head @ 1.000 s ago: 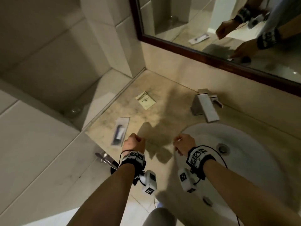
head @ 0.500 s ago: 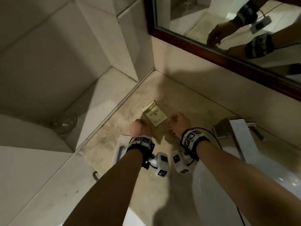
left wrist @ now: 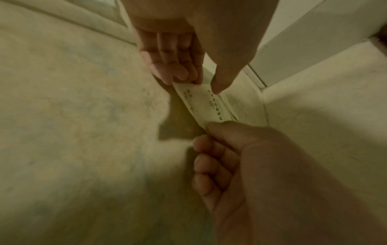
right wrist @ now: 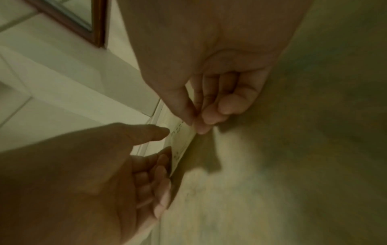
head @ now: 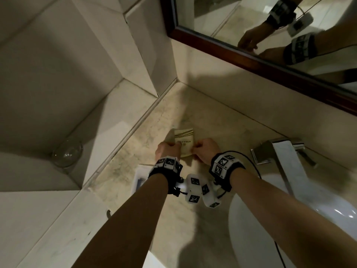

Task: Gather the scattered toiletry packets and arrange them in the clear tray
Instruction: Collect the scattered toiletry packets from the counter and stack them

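Item: pale yellow flat paper toiletry packet (head: 184, 142), frame centre, above the beige marble counter (head: 212, 120). Left hand (head: 167, 149) and right hand (head: 205, 150) pinch opposite edges. Risk: opposed pulling may tear it.

Hidden, cropped and blurred around the cream packet (head: 184, 141)

Print on the cream packet too small and soft to read in any view. In the head view, lower edge covered by the left hand (head: 167, 150) and right hand (head: 205, 151), with the pinching fingers tucked out of sight behind the knuckles. White packet (head: 139, 177) on the worktop (head: 119, 169) mostly buried under the left wrist band, contents impossible to tell. Basin (head: 260, 238) sliced by the right and bottom edges. Mirror (head: 212, 20) cut off at top and right. Glass object (head: 66, 153) on the ledge too blurred to identify. Both wrist views smeared, packet corners and worktop texture soft.
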